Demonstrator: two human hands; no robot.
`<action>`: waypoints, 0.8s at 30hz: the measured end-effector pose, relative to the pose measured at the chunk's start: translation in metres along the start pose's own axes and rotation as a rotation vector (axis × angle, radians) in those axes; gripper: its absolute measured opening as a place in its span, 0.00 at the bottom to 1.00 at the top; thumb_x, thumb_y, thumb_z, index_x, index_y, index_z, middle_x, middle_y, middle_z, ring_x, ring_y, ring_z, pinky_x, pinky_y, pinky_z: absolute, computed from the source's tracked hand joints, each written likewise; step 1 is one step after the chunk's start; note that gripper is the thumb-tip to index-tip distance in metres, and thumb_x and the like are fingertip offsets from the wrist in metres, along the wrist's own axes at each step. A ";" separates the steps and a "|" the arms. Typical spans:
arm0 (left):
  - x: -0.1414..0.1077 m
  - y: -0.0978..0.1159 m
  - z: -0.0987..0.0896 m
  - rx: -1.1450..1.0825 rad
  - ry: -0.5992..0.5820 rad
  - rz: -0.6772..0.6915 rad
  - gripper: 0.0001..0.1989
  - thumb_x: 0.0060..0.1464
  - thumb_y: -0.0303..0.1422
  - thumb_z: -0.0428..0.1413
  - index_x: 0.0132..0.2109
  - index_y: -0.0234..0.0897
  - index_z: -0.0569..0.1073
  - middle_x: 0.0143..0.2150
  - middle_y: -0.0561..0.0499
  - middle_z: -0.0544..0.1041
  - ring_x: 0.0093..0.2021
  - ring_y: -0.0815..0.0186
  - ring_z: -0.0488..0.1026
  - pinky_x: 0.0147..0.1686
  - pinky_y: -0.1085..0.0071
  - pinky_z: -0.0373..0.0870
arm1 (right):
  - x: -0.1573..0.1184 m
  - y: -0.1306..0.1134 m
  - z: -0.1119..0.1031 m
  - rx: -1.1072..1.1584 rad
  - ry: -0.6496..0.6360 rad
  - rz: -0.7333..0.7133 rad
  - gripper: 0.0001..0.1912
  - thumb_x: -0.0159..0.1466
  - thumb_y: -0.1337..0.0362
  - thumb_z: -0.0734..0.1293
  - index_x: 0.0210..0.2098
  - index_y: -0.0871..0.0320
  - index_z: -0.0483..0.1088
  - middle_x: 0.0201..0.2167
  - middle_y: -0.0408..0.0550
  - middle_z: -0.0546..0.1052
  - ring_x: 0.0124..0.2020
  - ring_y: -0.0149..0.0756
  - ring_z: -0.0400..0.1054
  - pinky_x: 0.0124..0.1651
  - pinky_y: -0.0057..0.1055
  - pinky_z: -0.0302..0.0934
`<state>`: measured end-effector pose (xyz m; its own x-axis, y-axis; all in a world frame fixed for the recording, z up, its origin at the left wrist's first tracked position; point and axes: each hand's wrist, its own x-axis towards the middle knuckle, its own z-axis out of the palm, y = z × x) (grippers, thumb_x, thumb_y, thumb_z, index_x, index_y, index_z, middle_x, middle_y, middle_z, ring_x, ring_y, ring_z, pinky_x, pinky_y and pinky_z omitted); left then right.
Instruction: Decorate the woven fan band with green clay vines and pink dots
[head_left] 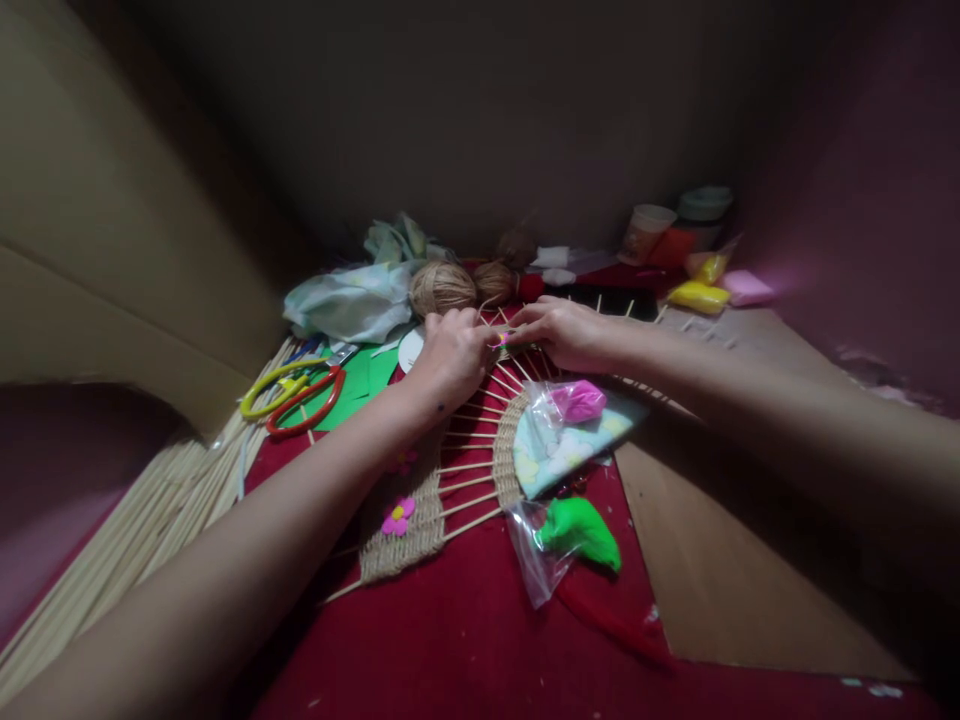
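A fan-shaped frame of thin sticks woven with twine (507, 452) lies on the red cloth. On its outer woven band sits a pink flower with a yellow centre (398, 516). At the frame's far part, my left hand (459, 350) has its fingers bent together beside a small pink and yellow piece (502, 341). My right hand (559, 330) reaches in from the right, its fingertips meeting the same spot. Whether either hand grips the piece is too small to tell. Below my right hand lie pink clay in a bag (579, 401) and a patterned blue-green piece (574, 450).
Green clay (581, 533) in plastic lies nearer. Scissors (304, 395), green paper (360, 385) and a bundle of sticks (142, 540) are at left. Twine balls (442, 288) stand behind the hands. Cups (646, 232) and a yellow clay packet (699, 296) are at far right, above brown board (720, 560).
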<state>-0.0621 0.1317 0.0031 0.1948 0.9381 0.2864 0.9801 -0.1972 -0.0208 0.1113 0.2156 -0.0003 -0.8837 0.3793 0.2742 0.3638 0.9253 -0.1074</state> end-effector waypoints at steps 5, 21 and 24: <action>-0.008 0.003 0.003 0.083 0.022 0.029 0.14 0.61 0.33 0.45 0.44 0.40 0.76 0.37 0.44 0.71 0.41 0.55 0.66 0.41 0.58 0.56 | 0.000 -0.002 0.000 -0.001 -0.011 -0.004 0.25 0.54 0.82 0.61 0.44 0.52 0.76 0.47 0.48 0.75 0.46 0.39 0.67 0.47 0.33 0.61; -0.017 0.010 0.009 0.178 0.032 0.152 0.13 0.60 0.27 0.44 0.41 0.35 0.74 0.36 0.43 0.71 0.40 0.55 0.64 0.39 0.59 0.56 | -0.003 0.000 0.002 -0.037 0.005 -0.031 0.24 0.55 0.80 0.61 0.41 0.50 0.77 0.47 0.45 0.76 0.45 0.39 0.67 0.45 0.34 0.61; -0.018 0.009 0.009 0.174 0.021 0.165 0.14 0.60 0.27 0.44 0.43 0.35 0.74 0.37 0.43 0.71 0.40 0.55 0.64 0.39 0.59 0.56 | -0.003 -0.001 0.002 -0.050 0.002 -0.038 0.23 0.55 0.80 0.61 0.41 0.51 0.77 0.46 0.46 0.76 0.44 0.40 0.67 0.44 0.34 0.61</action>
<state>-0.0563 0.1157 -0.0108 0.3541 0.8908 0.2849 0.9269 -0.2938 -0.2335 0.1126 0.2132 -0.0023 -0.8963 0.3442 0.2795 0.3447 0.9374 -0.0489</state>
